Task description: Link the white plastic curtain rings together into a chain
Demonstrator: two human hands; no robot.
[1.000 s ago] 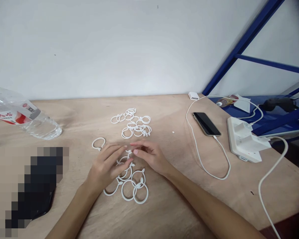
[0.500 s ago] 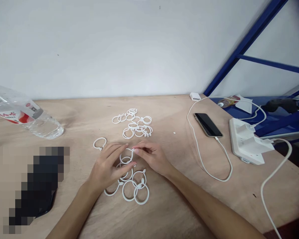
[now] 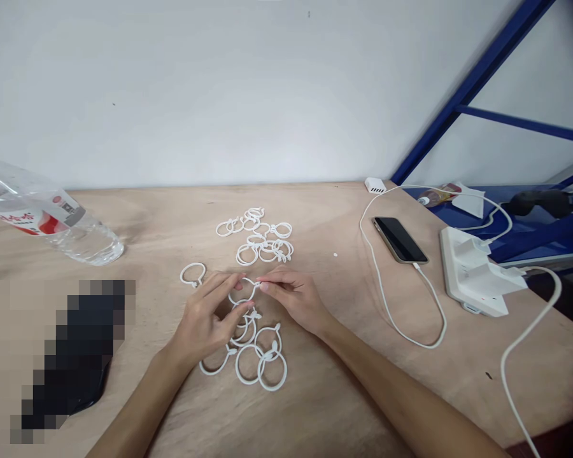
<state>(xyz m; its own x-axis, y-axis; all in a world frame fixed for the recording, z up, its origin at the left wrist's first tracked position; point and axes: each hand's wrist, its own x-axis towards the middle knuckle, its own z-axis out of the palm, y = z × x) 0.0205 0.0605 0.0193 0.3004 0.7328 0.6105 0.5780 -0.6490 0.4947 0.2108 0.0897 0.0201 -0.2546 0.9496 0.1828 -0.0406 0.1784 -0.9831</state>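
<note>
Both hands meet over a white plastic ring (image 3: pixel 243 291) at the middle of the wooden table (image 3: pixel 315 394). My left hand (image 3: pixel 205 318) has its fingers curled onto the ring's left and lower side. My right hand (image 3: pixel 293 299) pinches the ring's right end between thumb and forefinger. Below the hands lies a chain of linked white rings (image 3: pixel 258 359). A loose heap of white rings (image 3: pixel 260 238) sits farther back, and a single ring (image 3: pixel 192 274) lies left of my left hand.
A clear water bottle (image 3: pixel 52 222) lies on its side at the far left. A black phone (image 3: pixel 400 239) on a white cable (image 3: pixel 386 299) and a white power strip (image 3: pixel 475 273) sit at the right. A blue metal frame (image 3: pixel 472 76) rises behind them.
Both hands have shifted slightly away from me, and the ring between them now sits higher and more open to view.
</note>
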